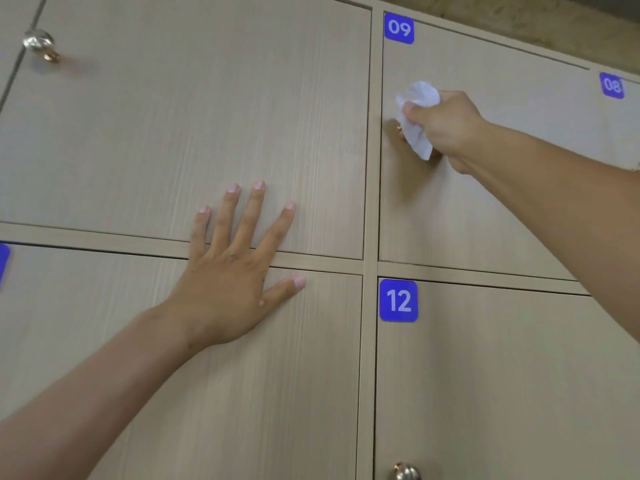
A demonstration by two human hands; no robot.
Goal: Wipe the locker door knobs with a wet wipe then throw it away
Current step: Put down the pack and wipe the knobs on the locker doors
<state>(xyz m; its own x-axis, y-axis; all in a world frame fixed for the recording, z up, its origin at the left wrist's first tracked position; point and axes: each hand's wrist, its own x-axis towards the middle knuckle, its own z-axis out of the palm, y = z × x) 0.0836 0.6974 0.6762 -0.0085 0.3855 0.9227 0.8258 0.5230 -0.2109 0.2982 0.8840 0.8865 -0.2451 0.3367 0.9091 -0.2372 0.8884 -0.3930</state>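
Note:
My right hand [445, 128] grips a crumpled white wet wipe [417, 109] and holds it against the knob [399, 128] of locker door 09 [467, 209]. Wipe and fingers cover the knob except for a sliver of brass at its left edge. My left hand [230, 271] lies flat with spread fingers on the pale wood doors to the left, across the rail between an upper and a lower door. A clear knob with a brass base [40, 45] sits at the top left. The top of a metal knob [407, 472] on door 12 shows at the bottom edge.
Blue number labels 09 [399, 28], 08 [612, 85] and 12 [398, 301] mark the doors. A sliver of another blue label [3, 265] shows at the left edge. A rough wall [536, 19] runs above the lockers.

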